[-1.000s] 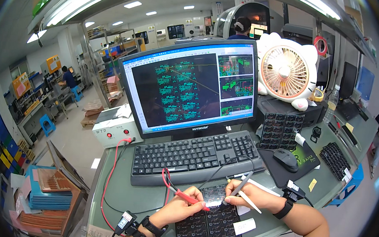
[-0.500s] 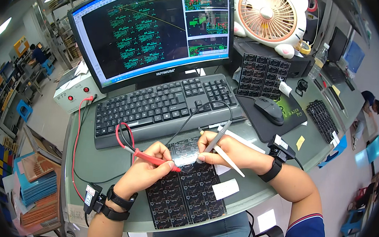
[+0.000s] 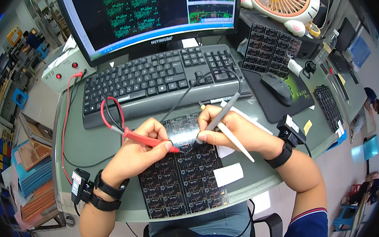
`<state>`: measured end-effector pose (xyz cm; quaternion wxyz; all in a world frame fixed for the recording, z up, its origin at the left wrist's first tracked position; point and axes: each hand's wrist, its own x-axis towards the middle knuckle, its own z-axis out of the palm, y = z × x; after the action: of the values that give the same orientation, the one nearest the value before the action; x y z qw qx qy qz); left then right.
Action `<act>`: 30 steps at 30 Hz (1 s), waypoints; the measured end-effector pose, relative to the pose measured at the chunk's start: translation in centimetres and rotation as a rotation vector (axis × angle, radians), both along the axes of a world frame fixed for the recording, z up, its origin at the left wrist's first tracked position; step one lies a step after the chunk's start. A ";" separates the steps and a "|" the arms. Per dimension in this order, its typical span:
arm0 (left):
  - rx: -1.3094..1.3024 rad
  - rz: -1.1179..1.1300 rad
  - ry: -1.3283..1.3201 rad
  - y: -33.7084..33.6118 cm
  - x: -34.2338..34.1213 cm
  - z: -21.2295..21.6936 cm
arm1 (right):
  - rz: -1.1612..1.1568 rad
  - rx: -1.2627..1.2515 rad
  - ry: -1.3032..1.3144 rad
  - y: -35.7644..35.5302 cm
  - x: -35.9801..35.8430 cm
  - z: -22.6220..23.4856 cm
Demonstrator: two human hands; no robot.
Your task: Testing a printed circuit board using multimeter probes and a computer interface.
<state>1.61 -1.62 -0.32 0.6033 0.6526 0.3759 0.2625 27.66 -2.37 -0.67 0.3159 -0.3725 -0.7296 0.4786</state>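
Red probe (image 3: 145,138); grey probe (image 3: 228,106); board (image 3: 195,181) beneath

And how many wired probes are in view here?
2: a red probe in the left hand and a grey probe in the right hand. No others show.

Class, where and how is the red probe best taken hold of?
Likely the red barrel, from the left: the left hand pinches it, the slim tip points right over the black circuit board, and the lead loops from the rear.
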 end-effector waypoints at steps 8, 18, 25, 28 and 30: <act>0.018 -0.006 0.021 -0.1 0.2 -0.1 | 0.001 -0.043 -0.002 -0.1 0.1 0.1; 0.018 -0.004 0.031 -0.1 0.1 -0.3 | -0.006 -0.077 0.001 -0.4 0.0 0.4; 0.015 -0.006 0.021 -0.2 0.3 -0.1 | -0.008 -0.079 -0.016 -0.3 0.0 0.4; 0.047 -0.016 0.025 -0.2 0.3 -0.3 | -0.015 -0.027 -0.047 -0.3 0.1 0.3; 0.044 -0.017 0.025 -0.2 0.3 -0.3 | -0.016 -0.030 -0.044 -0.3 0.1 0.2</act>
<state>1.88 -1.85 -0.62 0.5861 0.6721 0.3720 0.2577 27.73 -2.64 -0.44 0.2982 -0.3935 -0.7261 0.4786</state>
